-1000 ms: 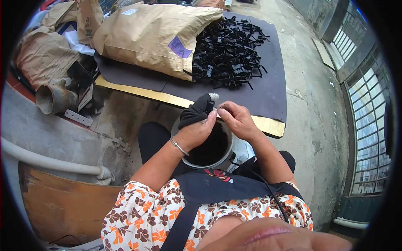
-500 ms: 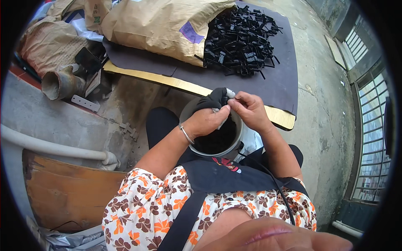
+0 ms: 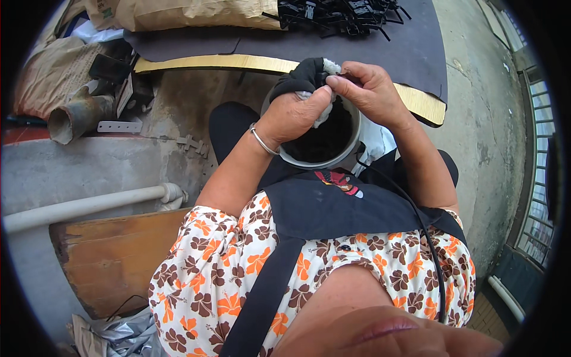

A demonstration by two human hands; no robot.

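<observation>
Over a light grey bucket [image 3: 318, 164], my hands meet tip to tip. My left hand [image 3: 291, 116], with a silver bangle at its wrist, has black fabric [image 3: 299, 78] with fuzzy white edges around its fingers. Its thumb presses toward the fabric, and the fingers look curled beneath it. My right hand [image 3: 373, 95] is bare and pinches a small dark piece [image 3: 352, 79] between thumb and fingers, right against the left thumb tip. The kind of piece is too small and shaded to tell. Dark material [image 3: 324, 138] lies inside the bucket.
Ahead stands a table [image 3: 262, 44] with a dark cover and a yellowish edge. On it are a heap of black plastic buckle-like parts [image 3: 351, 15] and a brown paper sack [image 3: 202, 15]. A rusty pipe fitting [image 3: 74, 116] and a white pipe [image 3: 89, 205] are at left.
The view has tipped downward, so the table and heap sit higher in the picture. Both hands keep nearly the same closed pose over the bucket, with the right fingers shifted slightly.
</observation>
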